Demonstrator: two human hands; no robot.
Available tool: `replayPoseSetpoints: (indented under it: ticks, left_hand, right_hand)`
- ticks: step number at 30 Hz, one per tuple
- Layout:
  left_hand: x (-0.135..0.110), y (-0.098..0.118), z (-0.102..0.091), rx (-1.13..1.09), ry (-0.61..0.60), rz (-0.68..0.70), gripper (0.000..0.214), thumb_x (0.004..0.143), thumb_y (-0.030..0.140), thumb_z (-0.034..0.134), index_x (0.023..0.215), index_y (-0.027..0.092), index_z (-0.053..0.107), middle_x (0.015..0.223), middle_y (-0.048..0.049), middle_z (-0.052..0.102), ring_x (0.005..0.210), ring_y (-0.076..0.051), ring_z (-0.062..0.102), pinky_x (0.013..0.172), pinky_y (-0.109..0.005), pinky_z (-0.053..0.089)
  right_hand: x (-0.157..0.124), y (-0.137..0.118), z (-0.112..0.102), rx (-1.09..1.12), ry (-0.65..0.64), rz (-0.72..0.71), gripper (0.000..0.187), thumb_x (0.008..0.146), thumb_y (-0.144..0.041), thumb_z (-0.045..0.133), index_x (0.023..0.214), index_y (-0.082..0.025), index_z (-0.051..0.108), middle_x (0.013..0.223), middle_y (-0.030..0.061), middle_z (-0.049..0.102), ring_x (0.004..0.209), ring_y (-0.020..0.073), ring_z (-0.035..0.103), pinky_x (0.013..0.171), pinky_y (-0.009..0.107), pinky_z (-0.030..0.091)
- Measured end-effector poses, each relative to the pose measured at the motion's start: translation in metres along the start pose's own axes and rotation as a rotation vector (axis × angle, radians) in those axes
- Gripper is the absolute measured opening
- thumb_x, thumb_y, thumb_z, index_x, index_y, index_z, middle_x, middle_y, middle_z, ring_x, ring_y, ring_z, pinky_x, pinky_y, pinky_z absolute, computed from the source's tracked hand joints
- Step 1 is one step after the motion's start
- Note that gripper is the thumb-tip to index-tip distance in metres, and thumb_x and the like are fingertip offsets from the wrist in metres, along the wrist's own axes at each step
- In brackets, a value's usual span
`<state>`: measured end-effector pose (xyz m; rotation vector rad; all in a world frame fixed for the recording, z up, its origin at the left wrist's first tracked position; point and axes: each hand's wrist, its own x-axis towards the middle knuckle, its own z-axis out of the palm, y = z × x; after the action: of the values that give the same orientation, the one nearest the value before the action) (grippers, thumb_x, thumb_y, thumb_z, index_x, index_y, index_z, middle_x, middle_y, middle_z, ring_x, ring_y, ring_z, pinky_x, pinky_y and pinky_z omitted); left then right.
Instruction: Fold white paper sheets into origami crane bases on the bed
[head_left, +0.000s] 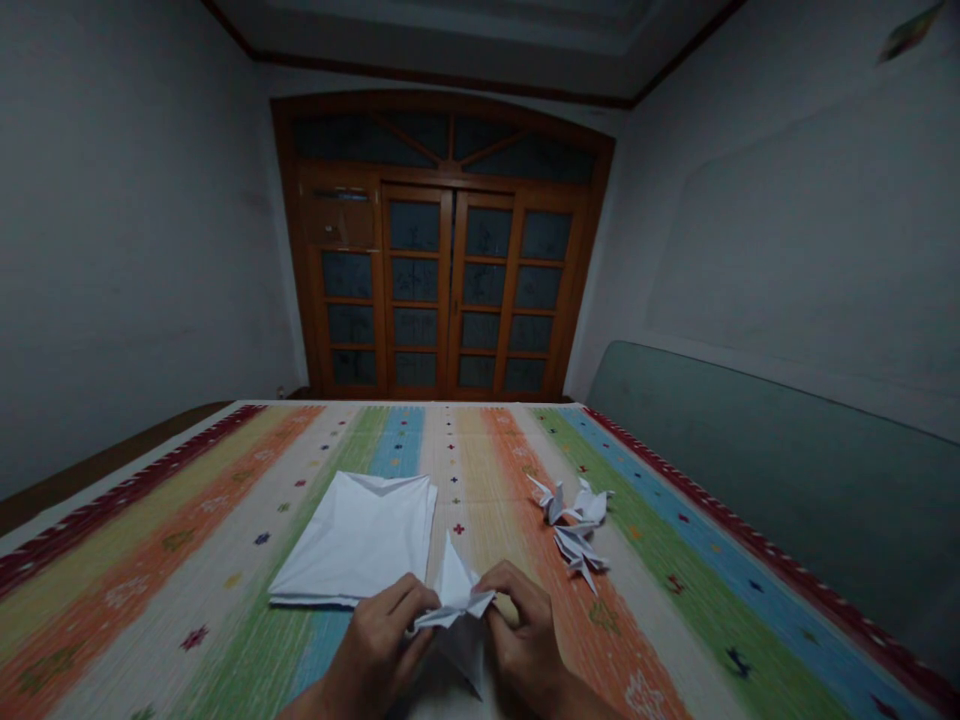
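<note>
Between my two hands, near the front edge of the view, is a white paper crane (454,580), with one pointed flap up and another point hanging down. My left hand (386,630) pinches its left side between thumb and fingers. On the right side, my right hand (521,625) grips the folded paper the same way. The fingertips hide parts of the folds. Just beyond my left hand lies a stack of white paper sheets (360,535). Several folded paper cranes (577,540) sit in a cluster to the right, apart from my hands.
A striped, colourful cloth (247,540) covers the table. Along the right side runs a pale green panel or backrest (750,440). At the far end stands a wooden door with glass panes (450,290), between plain walls.
</note>
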<state>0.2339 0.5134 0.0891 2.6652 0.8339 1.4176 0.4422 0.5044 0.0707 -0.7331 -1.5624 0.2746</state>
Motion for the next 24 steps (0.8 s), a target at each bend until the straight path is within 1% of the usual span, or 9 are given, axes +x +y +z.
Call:
replayPoseSetpoints:
  ticks: [3,7,11,12,14,16,18,21,24]
  left_hand:
    - [0.001,0.000,-0.002,0.020,0.038,0.002,0.015,0.100,0.017,0.049,0.095,0.021,0.063,0.087,-0.0075,0.071,0.072,-0.019,0.073,0.061,-0.024,0.055]
    - [-0.002,-0.008,-0.001,-0.046,0.037,0.147,0.017,0.106,0.024,0.046,0.099,0.019,0.062,0.109,-0.0166,0.076,0.085,-0.022,0.074,0.071,-0.029,0.059]
    - [-0.006,-0.013,0.001,-0.085,0.010,0.208,0.022,0.108,0.028,0.043,0.109,0.018,0.063,0.104,-0.0163,0.079,0.082,-0.023,0.073,0.071,-0.032,0.059]
    - [-0.005,-0.012,0.000,-0.106,0.015,0.189,0.024,0.108,0.028,0.042,0.111,0.018,0.063,0.099,-0.0143,0.080,0.079,-0.023,0.073,0.070,-0.031,0.059]
    - [-0.002,-0.007,-0.001,-0.157,0.023,0.125,0.026,0.109,0.029,0.041,0.111,0.019,0.065,0.086,-0.0092,0.079,0.072,-0.020,0.073,0.064,-0.026,0.057]
    - [0.002,-0.001,-0.003,-0.167,0.047,0.027,0.027,0.108,0.030,0.043,0.100,0.021,0.068,0.076,-0.0042,0.076,0.064,-0.017,0.073,0.059,-0.022,0.055]
    - [0.005,0.004,-0.003,-0.130,0.105,-0.087,0.028,0.106,0.034,0.050,0.088,0.023,0.069,0.069,-0.0009,0.074,0.058,-0.016,0.072,0.056,-0.021,0.054]
    - [0.008,0.007,0.001,-0.136,0.189,-0.238,0.028,0.101,0.042,0.059,0.082,0.024,0.070,0.068,0.0001,0.074,0.058,-0.018,0.072,0.057,-0.023,0.056]
    - [0.008,0.007,0.005,-0.276,0.197,-0.408,0.024,0.094,0.046,0.067,0.084,0.024,0.069,0.073,-0.0002,0.076,0.066,-0.021,0.075,0.063,-0.026,0.059]
  right_hand:
    - [0.000,0.002,0.000,-0.019,0.036,-0.013,0.029,0.073,0.002,0.054,0.081,-0.022,0.068,0.069,-0.0018,0.067,0.061,0.0148,0.066,0.056,0.020,0.047]
    - [0.003,0.000,0.000,0.003,0.028,-0.038,0.033,0.070,0.003,0.052,0.081,-0.023,0.069,0.069,-0.0015,0.069,0.060,0.0149,0.067,0.057,0.020,0.049]
    - [0.009,-0.005,-0.001,-0.010,0.014,-0.093,0.032,0.072,0.002,0.054,0.081,-0.023,0.071,0.073,0.0017,0.072,0.080,0.0206,0.071,0.071,0.026,0.056]
    - [0.009,-0.006,-0.001,-0.014,0.013,-0.094,0.030,0.073,0.001,0.055,0.081,-0.023,0.071,0.074,0.0023,0.073,0.082,0.0214,0.072,0.073,0.027,0.056]
    - [0.008,-0.006,-0.001,-0.016,0.007,-0.058,0.027,0.076,0.001,0.057,0.080,-0.023,0.070,0.071,0.0016,0.071,0.074,0.0193,0.071,0.066,0.024,0.055]
    - [0.006,-0.005,0.001,-0.017,0.008,-0.013,0.023,0.078,-0.001,0.059,0.076,-0.022,0.068,0.066,-0.0004,0.068,0.060,0.0153,0.066,0.056,0.021,0.050]
    - [0.003,-0.004,0.003,-0.014,0.024,0.019,0.020,0.079,-0.003,0.062,0.073,-0.021,0.068,0.063,-0.0019,0.066,0.055,0.0137,0.063,0.053,0.019,0.048]
    - [0.000,-0.002,0.005,0.036,0.054,0.080,0.016,0.079,-0.006,0.066,0.078,-0.021,0.071,0.068,-0.0006,0.070,0.061,0.0151,0.067,0.058,0.019,0.052]
    - [-0.001,-0.001,0.006,0.091,0.085,0.213,0.015,0.078,-0.010,0.071,0.088,-0.021,0.075,0.076,0.0020,0.075,0.067,0.0177,0.072,0.060,0.021,0.056]
